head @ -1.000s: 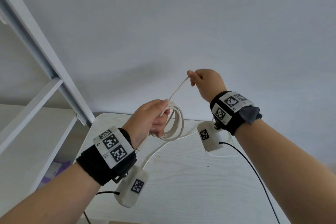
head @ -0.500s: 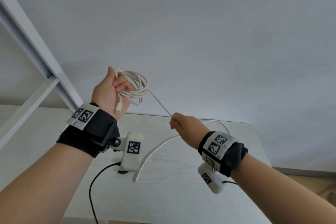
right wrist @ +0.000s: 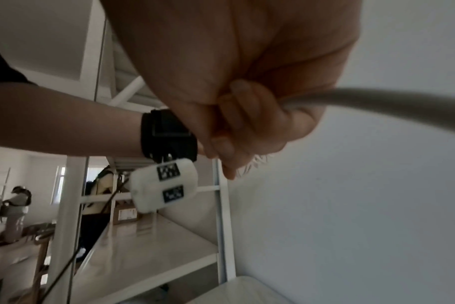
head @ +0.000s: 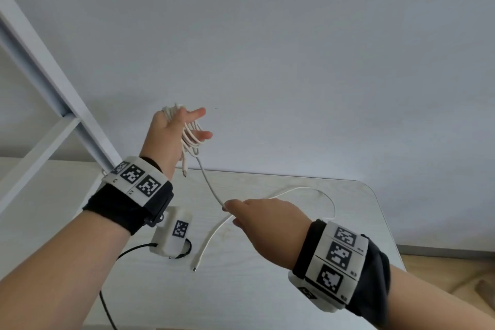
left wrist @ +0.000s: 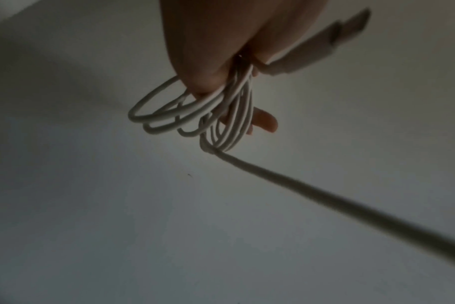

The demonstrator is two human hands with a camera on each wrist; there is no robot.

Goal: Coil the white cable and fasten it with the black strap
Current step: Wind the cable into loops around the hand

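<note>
My left hand (head: 179,128) is raised above the table's far left, with several loops of the white cable (head: 190,139) hanging from it. The thumb clamps the loops (left wrist: 222,115) against the palm while two fingers stretch out. One connector (left wrist: 351,26) dangles by the wrist. A taut strand runs down from the coil to my right hand (head: 227,209), which pinches it with curled fingers (right wrist: 249,115). Past that hand the cable curves over the table (head: 267,289) and ends in a loose plug (head: 195,268). I see no black strap.
A white shelf frame (head: 53,83) slants up at the left, close to my left forearm. A plain wall stands behind the table. The black wire (head: 107,303) of the left wrist camera trails over the table's front left. Wooden floor (head: 442,276) shows at the right.
The left hand rose from the table's near left with the coil and has now spread its fingers. The right hand came down from above the coil, sliding along the cable, left and lower.
</note>
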